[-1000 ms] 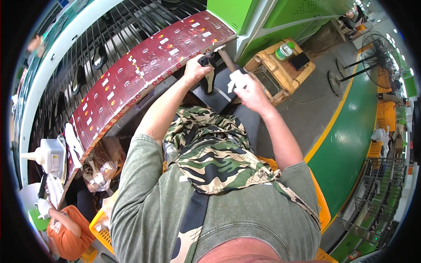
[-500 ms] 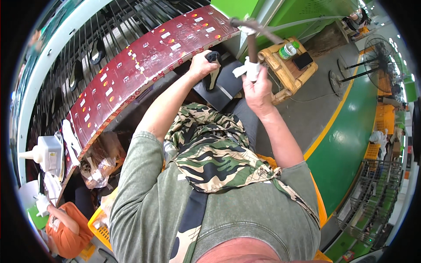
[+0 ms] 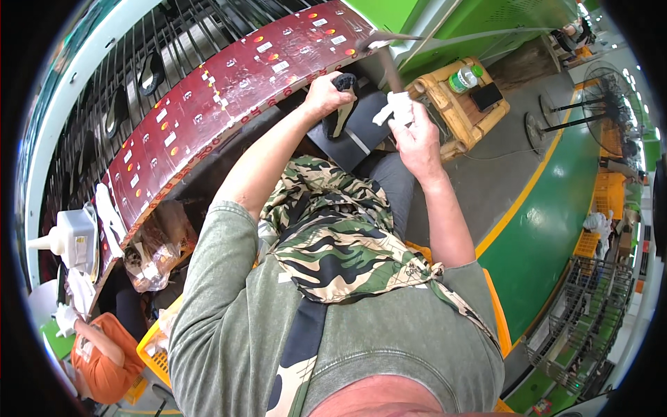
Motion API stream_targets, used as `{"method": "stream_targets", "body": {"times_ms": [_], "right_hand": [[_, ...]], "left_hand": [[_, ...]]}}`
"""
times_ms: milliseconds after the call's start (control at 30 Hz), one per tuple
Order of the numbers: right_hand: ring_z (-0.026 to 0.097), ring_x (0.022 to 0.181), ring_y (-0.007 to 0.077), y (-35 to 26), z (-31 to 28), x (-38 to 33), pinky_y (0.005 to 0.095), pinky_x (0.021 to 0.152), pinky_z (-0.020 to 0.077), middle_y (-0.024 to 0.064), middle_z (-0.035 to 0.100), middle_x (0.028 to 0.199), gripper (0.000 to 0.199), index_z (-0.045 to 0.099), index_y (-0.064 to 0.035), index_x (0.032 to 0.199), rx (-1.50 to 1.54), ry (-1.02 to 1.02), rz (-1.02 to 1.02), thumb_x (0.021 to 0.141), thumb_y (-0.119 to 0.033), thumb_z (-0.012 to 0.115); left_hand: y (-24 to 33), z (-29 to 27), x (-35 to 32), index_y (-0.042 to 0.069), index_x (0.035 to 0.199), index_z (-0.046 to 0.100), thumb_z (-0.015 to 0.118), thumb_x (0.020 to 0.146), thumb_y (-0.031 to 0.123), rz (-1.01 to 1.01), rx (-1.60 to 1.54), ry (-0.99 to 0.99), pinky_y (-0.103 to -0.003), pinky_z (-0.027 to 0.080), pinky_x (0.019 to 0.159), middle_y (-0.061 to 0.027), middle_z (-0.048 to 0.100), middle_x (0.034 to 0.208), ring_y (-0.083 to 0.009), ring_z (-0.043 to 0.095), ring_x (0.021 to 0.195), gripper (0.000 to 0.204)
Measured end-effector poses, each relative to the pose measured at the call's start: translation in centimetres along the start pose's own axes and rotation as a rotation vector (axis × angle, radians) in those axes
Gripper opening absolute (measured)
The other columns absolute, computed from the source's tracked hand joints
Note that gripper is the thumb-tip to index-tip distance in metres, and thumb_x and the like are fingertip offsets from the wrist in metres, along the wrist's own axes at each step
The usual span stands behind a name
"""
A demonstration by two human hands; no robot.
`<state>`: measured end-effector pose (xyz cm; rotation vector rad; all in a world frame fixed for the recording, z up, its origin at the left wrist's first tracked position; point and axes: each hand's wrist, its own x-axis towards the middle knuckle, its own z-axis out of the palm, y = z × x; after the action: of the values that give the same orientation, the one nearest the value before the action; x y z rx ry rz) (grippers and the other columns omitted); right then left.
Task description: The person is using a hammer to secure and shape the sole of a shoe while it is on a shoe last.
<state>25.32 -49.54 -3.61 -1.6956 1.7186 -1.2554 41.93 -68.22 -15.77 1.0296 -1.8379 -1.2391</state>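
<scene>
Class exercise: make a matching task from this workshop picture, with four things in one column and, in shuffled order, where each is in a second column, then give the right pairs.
Things
1. Left hand
2. Right hand
3. Green-capped bottle
4. Camouflage cloth

Places
A. standing on the wooden crate
B. draped over the person's chest and lap
C. closed round a hammer handle and a white rag
D. gripping a dark shoe under the red panel

Pairs: 1-D, 2-C, 3-A, 4-B
</scene>
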Motion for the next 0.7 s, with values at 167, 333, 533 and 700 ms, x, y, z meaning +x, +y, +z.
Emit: {"method": "stream_targets", "body": {"times_ms": [167, 333, 533, 700], "right_hand": [[0.066, 0.068, 0.0271, 5.6, 1.2, -0.4, 0.0339, 0.061, 0.0514, 0.0136, 0.064, 0.080, 0.027, 0.056, -0.0007, 0.115, -0.375, -0.066, -0.131, 0.090, -0.011, 0.063], [0.060, 0.068, 0.0191, 3.8, 1.8, -0.5, 0.0318, 0.061, 0.0473, 0.0090, 0.065, 0.082, 0.030, 0.057, -0.0018, 0.114, 0.052, 0.033, 0.134, 0.087, -0.011, 0.065], [0.068, 0.086, 0.0398, 2.1, 1.5, -0.3, 0.0430, 0.075, 0.0528, 0.0205, 0.069, 0.091, 0.032, 0.055, -0.0011, 0.112, -0.058, -0.061, 0.070, 0.085, -0.013, 0.068], [0.068, 0.080, 0.0365, 3.1, 3.5, -1.2, 0.0398, 0.069, 0.0516, 0.0175, 0.068, 0.088, 0.029, 0.055, -0.0007, 0.112, -0.114, 0.114, -0.046, 0.087, -0.010, 0.066]], "left_hand": [[-0.5, 0.0, 0.5, 0.005, 0.102, 0.069, 0.084, 0.065, 0.018, 0.035, -0.011, -0.031, -0.033, 0.054, 0.076, -0.0071, 0.072, 0.087, -0.0156, 0.066, 0.079, 0.041], [-1.7, -0.8, 0.7, 0.005, 0.096, 0.068, 0.086, 0.068, 0.019, 0.083, -0.074, -0.044, -0.031, 0.053, 0.078, -0.0053, 0.072, 0.088, -0.0122, 0.065, 0.081, 0.036], [-0.8, -0.6, 0.0, 0.004, 0.103, 0.068, 0.087, 0.066, 0.020, 0.006, -0.021, -0.043, -0.031, 0.053, 0.080, -0.0052, 0.072, 0.091, -0.0131, 0.066, 0.084, 0.045], [-1.4, -0.6, 0.0, 0.004, 0.109, 0.066, 0.087, 0.065, 0.018, 0.036, -0.058, -0.022, -0.031, 0.053, 0.083, -0.0053, 0.072, 0.095, -0.0132, 0.065, 0.087, 0.051]]}}
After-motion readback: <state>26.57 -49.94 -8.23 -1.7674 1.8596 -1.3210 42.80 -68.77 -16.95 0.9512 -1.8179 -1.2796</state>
